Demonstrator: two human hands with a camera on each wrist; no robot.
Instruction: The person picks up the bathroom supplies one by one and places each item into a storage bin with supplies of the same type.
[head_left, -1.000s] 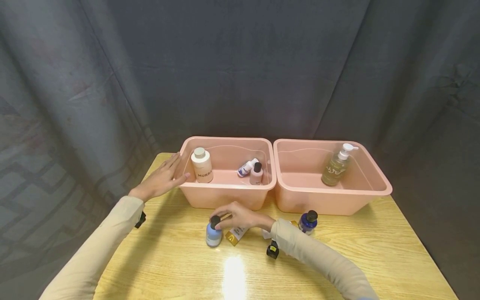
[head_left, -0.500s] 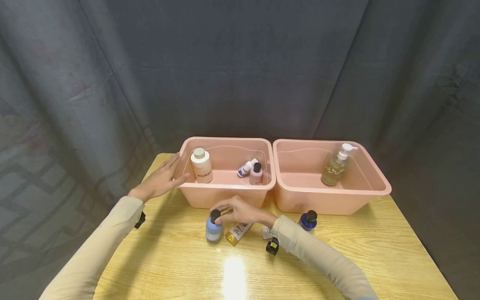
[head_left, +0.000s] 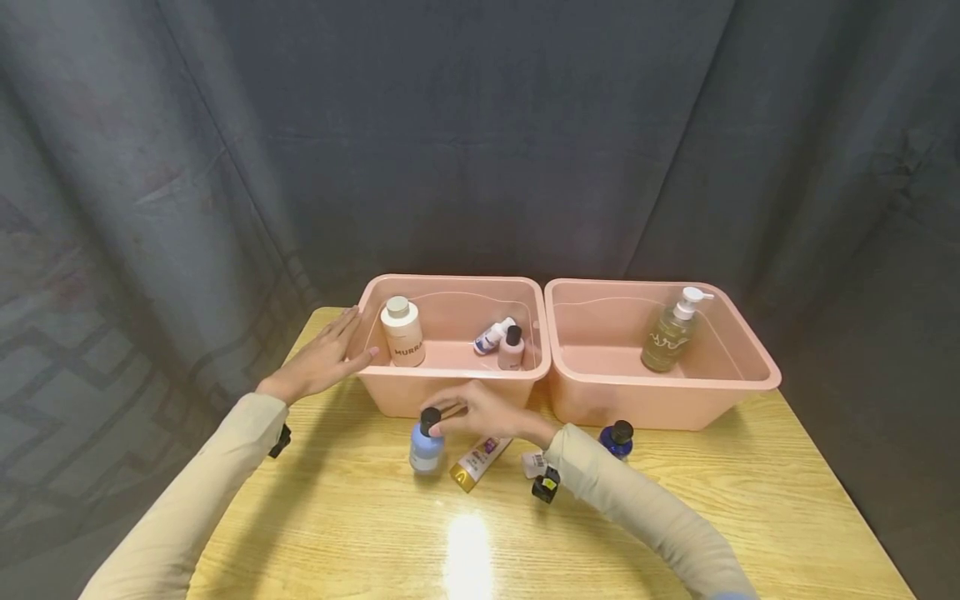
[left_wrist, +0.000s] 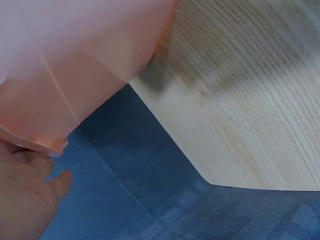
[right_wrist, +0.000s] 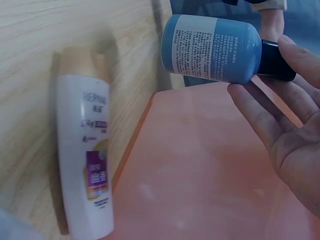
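Observation:
My right hand (head_left: 480, 412) pinches the black cap of a small blue bottle (head_left: 426, 450) between thumb and fingers, in front of the left pink bin (head_left: 442, 392). The right wrist view shows the blue bottle's printed label (right_wrist: 200, 47), and its base looks just off the table. My left hand (head_left: 318, 362) rests on that bin's left rim with straight fingers. Inside the bin are a white bottle (head_left: 403, 335) marked MURRA, a small white-and-blue bottle (head_left: 492, 336) lying tilted, and a pale pink bottle (head_left: 511, 352) with a black cap.
A second pink bin (head_left: 667, 383) on the right holds a green pump bottle (head_left: 670, 337). On the wooden table (head_left: 360, 533) lie a white tube with a gold cap (head_left: 478, 465) and a small white item (head_left: 533, 464). A dark blue bottle (head_left: 617, 442) is partly behind my right forearm.
My right hand has raised the blue bottle slightly and carried it a little toward the left bin. More of the gold-capped tube now shows. The left hand stays in place.

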